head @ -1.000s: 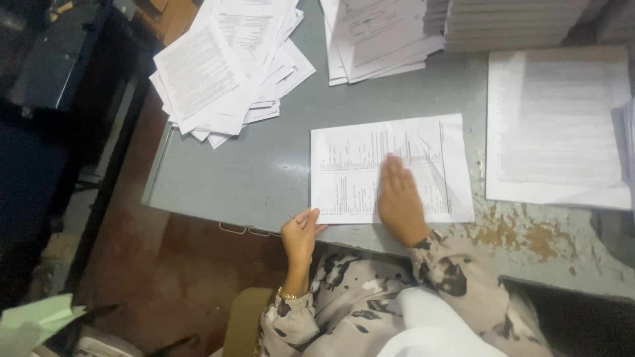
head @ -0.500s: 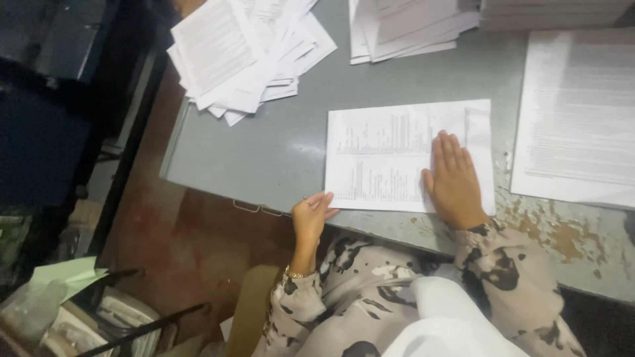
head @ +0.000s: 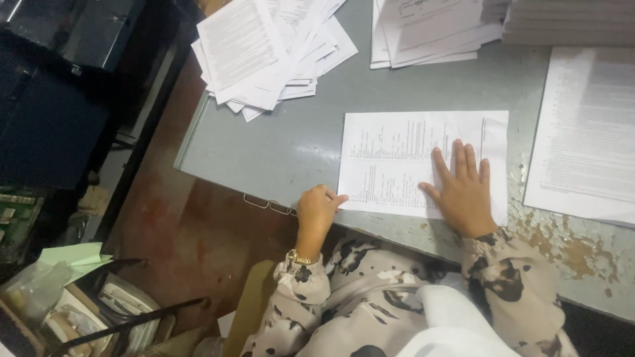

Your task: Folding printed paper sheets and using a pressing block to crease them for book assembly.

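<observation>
A white printed sheet (head: 403, 155) lies flat near the front edge of a grey metal desk (head: 284, 145). My right hand (head: 463, 188) rests palm down on the sheet's lower right part, fingers spread. My left hand (head: 316, 211) sits at the desk's front edge with its fingers curled, pinching the sheet's lower left corner. A gold watch shows on that wrist. Both sleeves are beige with dark patches.
A loose fan of printed papers (head: 264, 53) lies at the desk's back left, another pile (head: 430, 30) at the back middle, and a stack (head: 585, 132) on the right. Paint is chipped at the desk's front right (head: 569, 244). Dark furniture and clutter fill the floor on the left.
My right hand has slid rightwards across the sheet, from its middle to its lower right part. My left hand stays at the sheet's lower left corner. The view has shifted slightly.
</observation>
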